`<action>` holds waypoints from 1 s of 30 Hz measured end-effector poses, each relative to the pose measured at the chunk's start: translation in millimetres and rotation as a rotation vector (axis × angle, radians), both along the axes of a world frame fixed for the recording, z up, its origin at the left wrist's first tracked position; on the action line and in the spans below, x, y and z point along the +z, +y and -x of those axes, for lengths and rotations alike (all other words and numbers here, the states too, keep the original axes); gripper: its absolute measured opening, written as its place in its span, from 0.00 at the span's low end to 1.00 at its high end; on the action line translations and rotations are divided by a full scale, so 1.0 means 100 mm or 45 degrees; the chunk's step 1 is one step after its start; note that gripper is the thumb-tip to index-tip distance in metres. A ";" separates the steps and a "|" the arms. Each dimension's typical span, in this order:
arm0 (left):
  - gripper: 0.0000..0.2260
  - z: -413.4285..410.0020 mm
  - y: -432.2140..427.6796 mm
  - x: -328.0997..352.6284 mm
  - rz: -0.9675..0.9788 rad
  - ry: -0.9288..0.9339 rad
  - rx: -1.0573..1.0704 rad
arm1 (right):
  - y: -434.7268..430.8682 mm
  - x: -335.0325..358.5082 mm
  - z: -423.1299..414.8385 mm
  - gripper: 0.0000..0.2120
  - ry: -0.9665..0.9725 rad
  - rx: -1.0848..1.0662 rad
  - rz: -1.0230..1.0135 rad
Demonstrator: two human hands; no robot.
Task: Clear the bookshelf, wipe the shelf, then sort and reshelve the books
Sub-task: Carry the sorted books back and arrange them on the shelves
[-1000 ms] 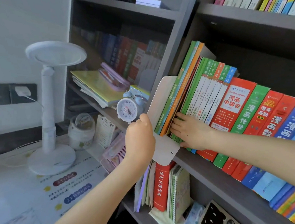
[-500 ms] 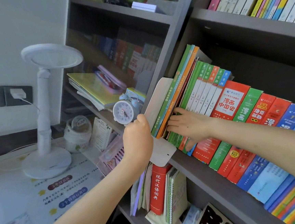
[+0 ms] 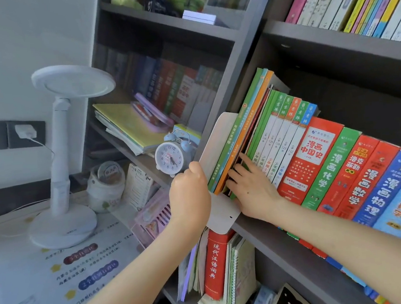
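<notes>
The row of books (image 3: 316, 158) stands on the middle shelf (image 3: 275, 241) on the right side of the bookcase, spines facing out, all leaning left against a white bookend (image 3: 219, 143) at the row's left end. The left hand (image 3: 190, 198) grips the bookend's near left edge with its fingers curled round it. The right hand (image 3: 253, 190) lies flat on the lower spines, fingers straight and close together, their tips pushed into the gap between the orange book (image 3: 244, 136) and the green ones to its right. On the shelf below, a red dictionary (image 3: 216, 264) stands among thin notebooks. To the left, a blue alarm clock (image 3: 173, 158) sits on a shelf edge. Further left, on the desk, stand a white lamp (image 3: 60, 164) and a small jar (image 3: 105, 184).
</notes>
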State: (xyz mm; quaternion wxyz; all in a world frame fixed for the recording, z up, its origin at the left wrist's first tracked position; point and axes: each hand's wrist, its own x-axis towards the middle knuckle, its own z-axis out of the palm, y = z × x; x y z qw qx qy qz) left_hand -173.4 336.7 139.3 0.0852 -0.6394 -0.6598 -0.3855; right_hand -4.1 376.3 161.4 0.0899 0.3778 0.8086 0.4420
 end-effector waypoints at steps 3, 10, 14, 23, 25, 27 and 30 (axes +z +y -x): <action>0.16 0.00 0.03 0.02 -0.049 -0.002 -0.023 | 0.02 0.03 0.01 0.19 -0.017 0.004 -0.041; 0.16 0.01 0.00 0.03 -0.018 0.000 -0.025 | 0.13 0.09 -0.04 0.16 -0.138 0.114 -0.021; 0.25 -0.03 0.08 -0.03 -0.198 -0.053 -0.056 | 0.18 0.13 -0.09 0.15 -0.167 0.207 -0.039; 0.17 -0.03 0.08 0.01 -0.165 0.041 0.023 | 0.11 0.21 -0.10 0.13 -0.135 0.290 -0.045; 0.13 -0.02 0.08 0.02 -0.179 0.085 0.075 | 0.12 0.24 -0.14 0.14 -0.164 0.316 -0.032; 0.11 -0.04 0.06 0.04 -0.115 0.133 0.116 | 0.12 0.31 -0.18 0.11 -0.127 0.395 0.038; 0.12 -0.05 0.05 0.06 0.017 0.084 0.043 | 0.14 0.41 -0.11 0.13 -0.011 0.461 0.084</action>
